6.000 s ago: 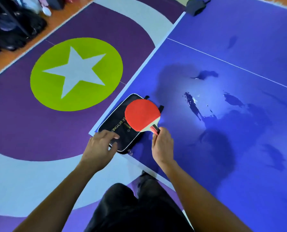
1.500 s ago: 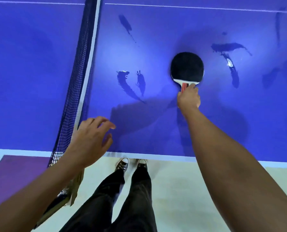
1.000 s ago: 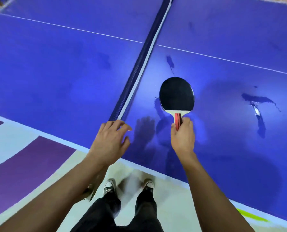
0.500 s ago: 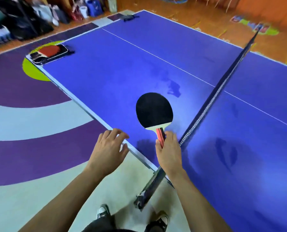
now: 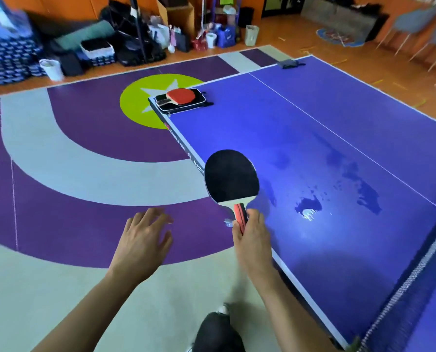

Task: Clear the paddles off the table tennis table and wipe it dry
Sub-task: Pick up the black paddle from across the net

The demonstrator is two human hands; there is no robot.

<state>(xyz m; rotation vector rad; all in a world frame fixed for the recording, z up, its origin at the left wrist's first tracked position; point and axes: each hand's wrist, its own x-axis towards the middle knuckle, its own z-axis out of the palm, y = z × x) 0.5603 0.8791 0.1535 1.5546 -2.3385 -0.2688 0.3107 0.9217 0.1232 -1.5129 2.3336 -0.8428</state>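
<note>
My right hand (image 5: 252, 240) grips the red handle of a paddle (image 5: 231, 177), black face towards me, held upright over the near side edge of the blue table (image 5: 300, 128). My left hand (image 5: 143, 240) hangs open over the floor, fingers spread, holding nothing. A second paddle (image 5: 181, 96), red face up, lies on a black paddle case (image 5: 195, 102) at the table's far left corner. Dark wet patches (image 5: 311, 205) spread over the table right of my paddle. A dark cloth (image 5: 288, 64) lies at the far end of the table.
The net (image 5: 412, 275) crosses the table at the right. A purple, grey and green star floor mat (image 5: 85, 148) lies left of the table. Bags, boxes and buckets (image 5: 135, 44) line the far wall. My shoe (image 5: 223, 309) shows below.
I have walked along the table side away from the net towards the corner with the case. The paddle stays gripped in my right hand, and my left hand stays open.
</note>
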